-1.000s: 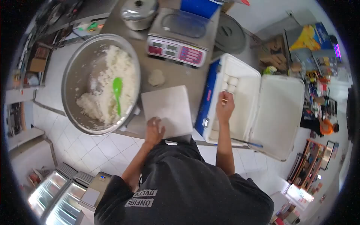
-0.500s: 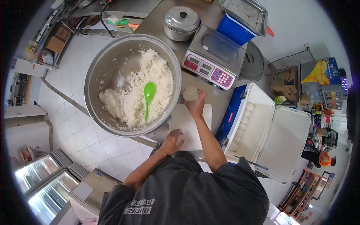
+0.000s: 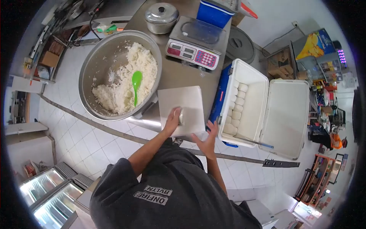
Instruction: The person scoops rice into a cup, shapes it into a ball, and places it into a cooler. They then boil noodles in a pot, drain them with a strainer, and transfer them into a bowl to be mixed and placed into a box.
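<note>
My left hand (image 3: 172,121) is curled around a small round cup (image 3: 181,116), which shows only in part beside the fingers, over a stack of white paper sheets (image 3: 194,98). Near the paper's right lower corner, my right hand (image 3: 206,139) has its fingers spread and holds nothing. A wide metal basin (image 3: 84,82) stands to the left with a heap of cooked white rice (image 3: 143,63) inside. On the rice lies a green plastic spoon (image 3: 136,82).
Right of the metal table (image 3: 187,78), an open cool box (image 3: 253,103) holds several wrapped white bundles (image 3: 237,107) in rows. A digital scale (image 3: 194,45) and a lidded pot (image 3: 161,18) stand at the back. Farther right is a person in orange (image 3: 335,142).
The cup of rice has passed from my right hand to my left and come down over the paper. My right hand has released it and moved toward me. The view has shifted.
</note>
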`<state>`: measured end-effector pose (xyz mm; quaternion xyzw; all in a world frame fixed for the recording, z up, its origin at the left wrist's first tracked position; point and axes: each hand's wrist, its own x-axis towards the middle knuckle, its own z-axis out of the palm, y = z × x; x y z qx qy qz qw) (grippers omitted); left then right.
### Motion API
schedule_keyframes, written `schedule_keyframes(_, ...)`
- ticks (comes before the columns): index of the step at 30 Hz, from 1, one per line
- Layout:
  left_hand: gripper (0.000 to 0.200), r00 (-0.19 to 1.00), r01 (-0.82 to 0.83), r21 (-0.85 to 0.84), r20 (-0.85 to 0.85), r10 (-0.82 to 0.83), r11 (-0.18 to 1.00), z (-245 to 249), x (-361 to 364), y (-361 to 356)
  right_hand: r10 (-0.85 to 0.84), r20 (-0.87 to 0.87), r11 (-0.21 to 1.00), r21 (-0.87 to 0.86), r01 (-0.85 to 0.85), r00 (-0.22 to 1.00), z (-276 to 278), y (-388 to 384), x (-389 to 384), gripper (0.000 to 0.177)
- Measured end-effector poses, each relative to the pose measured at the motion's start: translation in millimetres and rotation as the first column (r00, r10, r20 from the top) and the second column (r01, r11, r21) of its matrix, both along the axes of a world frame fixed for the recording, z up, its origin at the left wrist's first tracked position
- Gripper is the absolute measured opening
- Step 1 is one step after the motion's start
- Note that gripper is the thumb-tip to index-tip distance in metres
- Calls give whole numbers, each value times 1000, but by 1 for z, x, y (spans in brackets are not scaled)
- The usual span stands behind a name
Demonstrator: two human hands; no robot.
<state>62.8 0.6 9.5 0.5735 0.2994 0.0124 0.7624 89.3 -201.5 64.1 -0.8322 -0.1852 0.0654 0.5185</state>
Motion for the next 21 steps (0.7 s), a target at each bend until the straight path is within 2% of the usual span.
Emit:
schedule_keyframes(1,51,1000,14,1,8,-14,1000,-6,4,-5,-14,8,1000,1,14,1000,0,-18,-9,101)
schedule_keyframes(2,50,996,29,602,51,-75,798,-11,9,-7,-73,-34,997,-32,72,997,-1,-36,-18,98)
schedule_keyframes(3,49,988,-17,961,59,-144,277,-19,15,-8,-131,-73,990,-65,126,989,-2,-51,-25,96)
schedule_keyframes(4,52,962,45,980,10,-272,194,-26,21,-5,-139,-66,989,-61,135,988,-4,-61,-33,96)
schedule_keyframes(5,52,960,42,981,13,-279,191,-32,25,-8,-174,-79,983,-68,169,982,-6,-71,-42,94)
schedule_keyframes(7,50,937,197,980,-185,-295,9,-36,31,-16,-208,-82,977,-71,202,975,-1,-88,-59,93)
schedule_keyframes(9,48,942,181,983,-167,-292,20,-32,36,-19,-241,-154,969,-94,228,958,9,-96,-76,88)
schedule_keyframes(11,47,947,178,983,-161,-279,35,-30,33,-18,-241,-155,969,-86,230,958,10,-102,-90,83)
schedule_keyframes(14,47,955,95,994,-76,-288,52,-29,27,-12,-250,-195,968,-46,246,948,4,-112,-102,78)
schedule_keyframes(17,48,959,89,993,-63,-277,82,-17,23,-4,-189,-232,981,-9,192,954,-5,-114,-100,71)
schedule_keyframes(19,48,937,175,973,-118,-328,149,-25,21,5,-101,-263,995,-54,89,959,-11,-112,-89,64)
schedule_keyframes(20,48,941,165,976,-112,-320,144,-29,22,8,-91,-255,996,-47,82,963,-14,-108,-81,64)
schedule_keyframes(21,57,930,192,973,-139,-341,127,-30,22,7,-63,-262,996,-70,46,963,-12,-102,-74,61)
